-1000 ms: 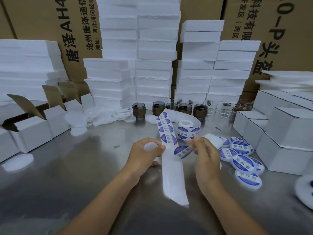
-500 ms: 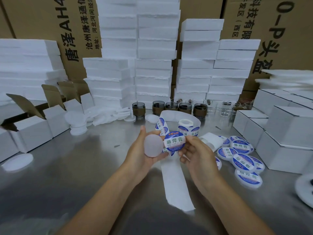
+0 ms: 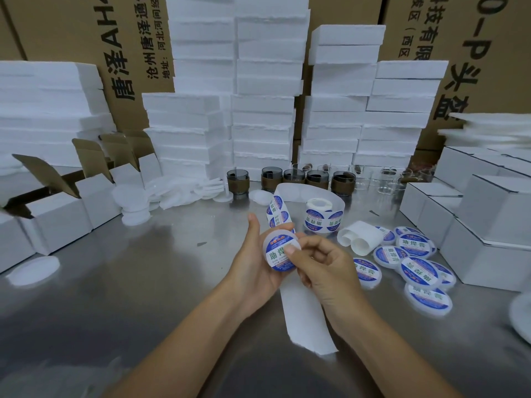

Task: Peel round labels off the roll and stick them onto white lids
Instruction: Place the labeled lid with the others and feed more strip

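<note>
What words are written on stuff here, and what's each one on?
"助焊", rest hidden under the right hand: round label on the lid in the left hand.
"助焊膏", upside down: finished lids; turned sideways: label roll.
"唐泽AH", "沧州唐泽通", "地址:河北河间经", sideways: left carton.
"技有限", "发区(西区", "0—P头盔", sideways: right carton.
Labels' small print: too small to read.

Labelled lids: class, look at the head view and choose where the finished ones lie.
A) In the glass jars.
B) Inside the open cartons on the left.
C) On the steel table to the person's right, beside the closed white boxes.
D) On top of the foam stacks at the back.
C: the labelled lids lie overlapping on the table, to the right of the right hand and next to the white boxes.
</note>
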The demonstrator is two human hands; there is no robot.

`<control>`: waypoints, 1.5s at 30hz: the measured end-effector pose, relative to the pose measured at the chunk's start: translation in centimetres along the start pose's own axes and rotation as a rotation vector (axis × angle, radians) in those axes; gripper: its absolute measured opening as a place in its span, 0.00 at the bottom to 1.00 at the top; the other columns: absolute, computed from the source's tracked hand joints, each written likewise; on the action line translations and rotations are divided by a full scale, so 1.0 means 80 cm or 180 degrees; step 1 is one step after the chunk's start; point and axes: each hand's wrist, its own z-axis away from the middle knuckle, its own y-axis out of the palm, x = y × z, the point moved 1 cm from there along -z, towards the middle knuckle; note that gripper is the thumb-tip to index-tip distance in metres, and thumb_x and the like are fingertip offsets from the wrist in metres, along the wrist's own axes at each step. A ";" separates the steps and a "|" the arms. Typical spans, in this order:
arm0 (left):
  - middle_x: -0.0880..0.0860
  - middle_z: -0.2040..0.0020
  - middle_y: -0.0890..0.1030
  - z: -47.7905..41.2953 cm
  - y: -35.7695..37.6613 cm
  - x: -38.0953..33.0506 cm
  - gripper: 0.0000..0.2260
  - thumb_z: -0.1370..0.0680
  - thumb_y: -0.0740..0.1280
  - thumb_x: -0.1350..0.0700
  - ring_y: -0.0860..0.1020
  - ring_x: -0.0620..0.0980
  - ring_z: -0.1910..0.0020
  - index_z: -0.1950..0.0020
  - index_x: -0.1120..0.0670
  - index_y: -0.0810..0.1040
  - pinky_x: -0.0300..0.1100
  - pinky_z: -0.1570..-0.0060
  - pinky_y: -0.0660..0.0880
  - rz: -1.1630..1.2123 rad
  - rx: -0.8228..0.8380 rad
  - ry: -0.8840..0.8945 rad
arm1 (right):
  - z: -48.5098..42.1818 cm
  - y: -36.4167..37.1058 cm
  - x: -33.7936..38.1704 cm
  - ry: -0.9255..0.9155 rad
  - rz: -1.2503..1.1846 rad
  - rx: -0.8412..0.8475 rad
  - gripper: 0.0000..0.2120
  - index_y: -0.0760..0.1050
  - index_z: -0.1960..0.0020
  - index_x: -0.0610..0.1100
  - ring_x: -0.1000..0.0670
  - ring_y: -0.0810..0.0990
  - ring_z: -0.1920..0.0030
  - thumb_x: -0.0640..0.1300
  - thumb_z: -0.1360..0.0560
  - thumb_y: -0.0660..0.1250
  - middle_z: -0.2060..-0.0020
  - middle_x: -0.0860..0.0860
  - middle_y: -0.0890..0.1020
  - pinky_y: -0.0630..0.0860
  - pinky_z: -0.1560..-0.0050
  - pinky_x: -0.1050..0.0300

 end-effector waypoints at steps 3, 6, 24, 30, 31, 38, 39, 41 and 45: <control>0.62 0.46 0.82 0.001 0.002 0.000 0.32 0.24 0.52 0.34 0.82 0.55 0.50 0.44 0.59 0.79 0.45 0.54 0.81 -0.0195 -0.0056 0.0006 | 0.000 0.000 0.000 -0.0036 -0.0009 -0.0109 0.04 0.78 0.58 0.40 0.61 0.76 0.74 0.37 0.31 0.72 0.70 0.51 0.82 0.69 0.73 0.71; 0.63 0.42 0.80 0.004 0.005 0.001 0.32 0.24 0.50 0.34 0.79 0.56 0.44 0.41 0.60 0.77 0.46 0.48 0.78 -0.0358 -0.0103 -0.0024 | 0.000 0.000 0.001 -0.0021 0.0044 -0.0210 0.04 0.79 0.59 0.40 0.61 0.77 0.73 0.37 0.32 0.73 0.69 0.52 0.83 0.70 0.72 0.72; 0.61 0.51 0.83 0.007 0.009 0.003 0.30 0.26 0.52 0.35 0.82 0.55 0.50 0.44 0.59 0.77 0.45 0.53 0.80 -0.0670 0.0034 -0.0006 | -0.005 -0.005 -0.008 0.0155 0.0224 -0.0238 0.04 0.77 0.57 0.40 0.56 0.73 0.79 0.39 0.29 0.71 0.73 0.47 0.81 0.71 0.76 0.65; 0.61 0.50 0.82 0.008 0.010 0.004 0.32 0.31 0.55 0.35 0.80 0.56 0.49 0.44 0.59 0.77 0.43 0.60 0.80 -0.0723 0.0119 -0.0026 | -0.007 -0.005 -0.011 0.0164 0.0192 -0.0254 0.04 0.75 0.58 0.40 0.54 0.74 0.79 0.38 0.28 0.70 0.73 0.46 0.80 0.71 0.77 0.64; 0.60 0.51 0.82 0.008 0.010 0.005 0.31 0.31 0.56 0.35 0.81 0.55 0.51 0.44 0.58 0.78 0.42 0.63 0.79 -0.0739 0.0162 -0.0027 | -0.007 -0.005 -0.012 0.0169 0.0188 -0.0253 0.04 0.75 0.59 0.40 0.54 0.74 0.79 0.38 0.28 0.70 0.73 0.46 0.80 0.71 0.77 0.64; 0.55 0.62 0.81 0.011 0.009 0.009 0.26 0.31 0.61 0.38 0.78 0.48 0.71 0.45 0.58 0.77 0.39 0.73 0.74 -0.0930 0.0501 0.0001 | -0.009 -0.006 -0.016 0.0314 0.0300 -0.0326 0.05 0.74 0.57 0.39 0.55 0.75 0.79 0.38 0.27 0.69 0.75 0.48 0.80 0.73 0.77 0.65; 0.55 0.61 0.82 0.011 0.009 0.009 0.25 0.31 0.63 0.39 0.80 0.48 0.69 0.45 0.58 0.77 0.39 0.72 0.75 -0.0966 0.0513 0.0028 | -0.009 -0.006 -0.016 0.0323 0.0327 -0.0345 0.05 0.74 0.57 0.39 0.55 0.75 0.79 0.38 0.27 0.69 0.75 0.48 0.80 0.73 0.77 0.65; 0.56 0.56 0.83 0.013 0.009 0.009 0.22 0.30 0.65 0.44 0.81 0.48 0.63 0.44 0.58 0.78 0.38 0.69 0.76 -0.1053 0.0511 0.0095 | -0.008 -0.006 -0.015 0.0319 0.0372 -0.0379 0.05 0.74 0.58 0.39 0.55 0.75 0.79 0.39 0.27 0.69 0.74 0.48 0.80 0.73 0.77 0.65; 0.59 0.45 0.81 0.015 0.007 0.008 0.12 0.24 0.63 0.57 0.81 0.53 0.50 0.43 0.55 0.80 0.39 0.61 0.78 -0.1113 0.0347 0.0138 | -0.007 -0.007 -0.014 0.0241 0.0514 -0.0459 0.05 0.75 0.58 0.40 0.56 0.76 0.79 0.41 0.28 0.70 0.75 0.50 0.80 0.73 0.77 0.66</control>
